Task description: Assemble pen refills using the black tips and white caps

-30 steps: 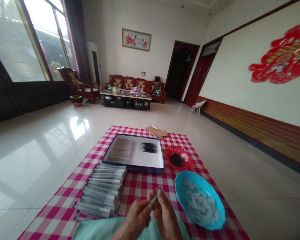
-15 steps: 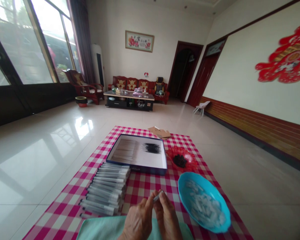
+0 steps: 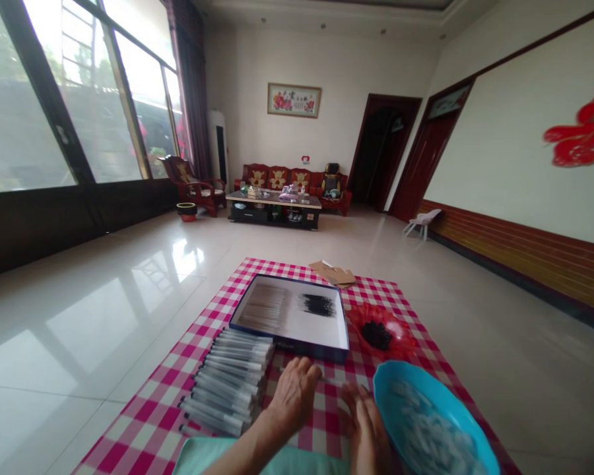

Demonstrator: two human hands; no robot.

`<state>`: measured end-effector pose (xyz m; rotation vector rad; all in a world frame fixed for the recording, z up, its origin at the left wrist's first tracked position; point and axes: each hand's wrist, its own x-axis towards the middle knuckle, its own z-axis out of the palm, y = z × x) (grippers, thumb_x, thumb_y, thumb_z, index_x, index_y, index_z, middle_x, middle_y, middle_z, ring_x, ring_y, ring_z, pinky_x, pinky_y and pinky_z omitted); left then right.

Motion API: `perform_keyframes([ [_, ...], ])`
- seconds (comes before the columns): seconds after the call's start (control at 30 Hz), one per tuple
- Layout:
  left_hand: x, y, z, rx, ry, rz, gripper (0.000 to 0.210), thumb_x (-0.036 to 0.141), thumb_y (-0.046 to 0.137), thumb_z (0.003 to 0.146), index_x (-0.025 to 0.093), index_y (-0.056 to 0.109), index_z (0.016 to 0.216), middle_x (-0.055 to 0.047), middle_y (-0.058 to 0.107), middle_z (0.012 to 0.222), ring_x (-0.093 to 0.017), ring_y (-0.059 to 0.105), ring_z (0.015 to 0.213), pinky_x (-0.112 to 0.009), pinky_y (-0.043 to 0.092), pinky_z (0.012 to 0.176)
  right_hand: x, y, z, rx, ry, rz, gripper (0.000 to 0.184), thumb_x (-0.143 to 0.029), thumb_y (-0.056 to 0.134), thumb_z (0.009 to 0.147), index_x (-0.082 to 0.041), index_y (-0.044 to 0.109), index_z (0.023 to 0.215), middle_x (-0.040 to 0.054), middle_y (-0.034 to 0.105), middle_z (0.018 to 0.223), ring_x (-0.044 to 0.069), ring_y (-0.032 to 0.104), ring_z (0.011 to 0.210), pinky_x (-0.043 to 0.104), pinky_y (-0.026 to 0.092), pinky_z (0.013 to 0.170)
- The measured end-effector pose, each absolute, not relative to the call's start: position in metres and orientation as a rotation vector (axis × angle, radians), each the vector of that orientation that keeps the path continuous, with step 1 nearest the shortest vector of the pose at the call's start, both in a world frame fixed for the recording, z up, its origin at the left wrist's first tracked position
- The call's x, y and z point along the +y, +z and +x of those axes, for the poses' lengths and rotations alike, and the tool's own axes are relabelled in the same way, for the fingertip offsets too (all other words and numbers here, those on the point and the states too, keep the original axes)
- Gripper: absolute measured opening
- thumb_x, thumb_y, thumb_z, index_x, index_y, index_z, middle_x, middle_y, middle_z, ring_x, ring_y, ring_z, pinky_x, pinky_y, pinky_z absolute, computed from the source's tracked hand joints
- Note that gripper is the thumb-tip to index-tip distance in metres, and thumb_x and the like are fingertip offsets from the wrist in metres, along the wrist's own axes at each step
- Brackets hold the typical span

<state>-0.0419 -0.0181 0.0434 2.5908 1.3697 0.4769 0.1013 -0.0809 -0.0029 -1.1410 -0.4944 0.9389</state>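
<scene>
My left hand (image 3: pixel 297 388) is closed around a slim pen (image 3: pixel 332 381), held level above the checked cloth; its clear end sticks out to the right. My right hand (image 3: pixel 365 419) is close to that end, beside the blue bowl. Motion smears its fingers, and I cannot tell whether they touch the pen. Small translucent white pieces, perhaps pen caps (image 3: pixel 428 419), fill much of the blue bowl (image 3: pixel 389 379). Left of my hands lies a pile of capped pens (image 3: pixel 232 376), their dark ends pointing left.
Beyond my hands, a shallow blue-edged box (image 3: pixel 297 336) holds clear thin tubes (image 3: pixel 264 307) and black slender parts (image 3: pixel 318 305). A red flower-shaped dish (image 3: pixel 400 330) contains small black pieces (image 3: pixel 377 335). Brown cardboard (image 3: pixel 334 272) is at the table's far edge. Mint fabric (image 3: pixel 277 460) lies nearest me.
My hands were together around a small whitish piece; now they are apart, the left farther forward with the pen, the right shifted toward the bowl. The camera view has also shifted.
</scene>
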Motion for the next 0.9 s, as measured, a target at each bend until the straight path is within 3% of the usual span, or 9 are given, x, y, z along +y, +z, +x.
perform_keyframes([
  [0.23,-0.002,0.031,-0.039,1.490,0.396,2.582,0.021,0.012,0.043,0.088,0.018,0.063,0.090,-0.008,0.059,0.095,-0.023,0.051,0.091,-0.036,0.040,0.085,-0.079,-0.016,0.093,-0.567,0.953,-1.185,0.058,-0.057,0.066,0.072,-0.024,0.057,0.119,0.0079,0.062,0.125,0.031,0.054,0.118,0.039,0.051,0.086],
  [0.43,-0.011,0.030,-0.043,1.599,0.428,2.513,0.029,0.011,0.039,0.090,0.020,0.058,0.110,-0.007,0.055,0.113,-0.024,0.047,0.104,-0.036,0.039,0.092,-0.082,-0.008,0.088,-0.565,0.970,-1.203,0.053,-0.055,0.065,0.072,-0.022,0.061,0.113,0.0080,0.065,0.120,0.030,0.058,0.113,0.035,0.053,0.080],
  [0.63,-0.014,0.023,-0.040,1.609,0.320,2.440,0.027,0.009,0.039,0.090,0.021,0.063,0.098,-0.006,0.059,0.105,-0.020,0.054,0.095,-0.027,0.047,0.078,-0.084,-0.005,0.084,-0.546,0.992,-1.223,0.053,-0.055,0.067,0.070,-0.021,0.062,0.110,0.0075,0.069,0.113,0.030,0.061,0.107,0.034,0.054,0.075],
  [0.9,-0.003,0.019,-0.038,1.661,0.315,2.375,0.036,0.004,0.033,0.088,0.017,0.064,0.101,-0.010,0.056,0.118,-0.021,0.054,0.103,-0.029,0.048,0.085,-0.083,-0.007,0.085,-0.547,1.010,-1.220,0.054,-0.057,0.070,0.066,-0.019,0.065,0.104,0.0079,0.072,0.106,0.029,0.065,0.099,0.033,0.054,0.071],
])
